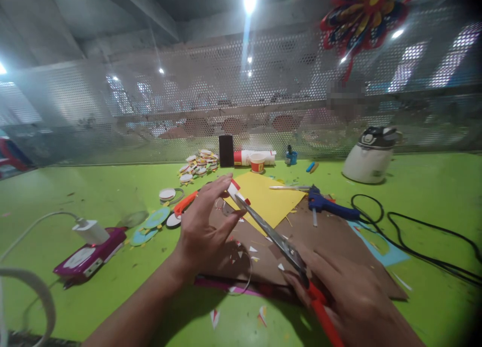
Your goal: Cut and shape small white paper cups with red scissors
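Note:
My left hand [205,219] pinches a small white and red paper piece [234,187] by its upper end. Closed around the red handles of a pair of scissors [276,239] is my right hand [346,281]. The blade tips reach the lower part of the paper piece; whether they are cutting into it I cannot tell. Under both hands lies a brown board [324,251] strewn with small triangular scraps [253,249]. A yellow paper sheet [271,196] rests on the board behind the scissors.
A blue glue gun [331,205] with a black cord lies right, near a kettle [369,156]. Purple power strip [90,259] and light-blue discs [156,217] are left. At the back stand white discs [199,163], a phone [226,151], a paper cup [257,163] and a blue bottle [290,157].

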`<state>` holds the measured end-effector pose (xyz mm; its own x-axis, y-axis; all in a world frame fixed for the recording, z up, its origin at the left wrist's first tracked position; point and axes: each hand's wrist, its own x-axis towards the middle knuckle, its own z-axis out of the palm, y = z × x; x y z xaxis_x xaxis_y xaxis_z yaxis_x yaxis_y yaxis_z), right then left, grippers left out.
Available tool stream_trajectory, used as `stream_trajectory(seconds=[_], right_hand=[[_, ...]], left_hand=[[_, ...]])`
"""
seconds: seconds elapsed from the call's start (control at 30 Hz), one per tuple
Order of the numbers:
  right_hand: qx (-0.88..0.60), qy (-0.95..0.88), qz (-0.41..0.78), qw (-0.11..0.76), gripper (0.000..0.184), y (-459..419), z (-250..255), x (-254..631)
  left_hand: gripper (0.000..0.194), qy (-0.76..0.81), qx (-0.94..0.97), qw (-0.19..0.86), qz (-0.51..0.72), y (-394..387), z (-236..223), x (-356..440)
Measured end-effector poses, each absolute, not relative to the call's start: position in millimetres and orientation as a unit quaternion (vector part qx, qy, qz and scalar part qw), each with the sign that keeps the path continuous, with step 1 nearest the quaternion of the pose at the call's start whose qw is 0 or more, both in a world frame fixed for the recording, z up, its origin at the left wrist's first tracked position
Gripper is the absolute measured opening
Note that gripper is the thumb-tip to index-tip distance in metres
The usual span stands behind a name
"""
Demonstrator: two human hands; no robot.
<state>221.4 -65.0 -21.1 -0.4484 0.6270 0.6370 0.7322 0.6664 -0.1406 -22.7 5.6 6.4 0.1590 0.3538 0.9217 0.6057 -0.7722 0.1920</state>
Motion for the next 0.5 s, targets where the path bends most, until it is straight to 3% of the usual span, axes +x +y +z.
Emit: stream_trajectory(seconds=[0.5], right_hand=[[-0.407, -0.849, -0.067, 0.329, 0.024, -61.9, -17.9, 220.1]], left_hand=[[0.046, -0.307, -0.755, 0.135, -0.563, 7.4, 9.5, -23.6]])
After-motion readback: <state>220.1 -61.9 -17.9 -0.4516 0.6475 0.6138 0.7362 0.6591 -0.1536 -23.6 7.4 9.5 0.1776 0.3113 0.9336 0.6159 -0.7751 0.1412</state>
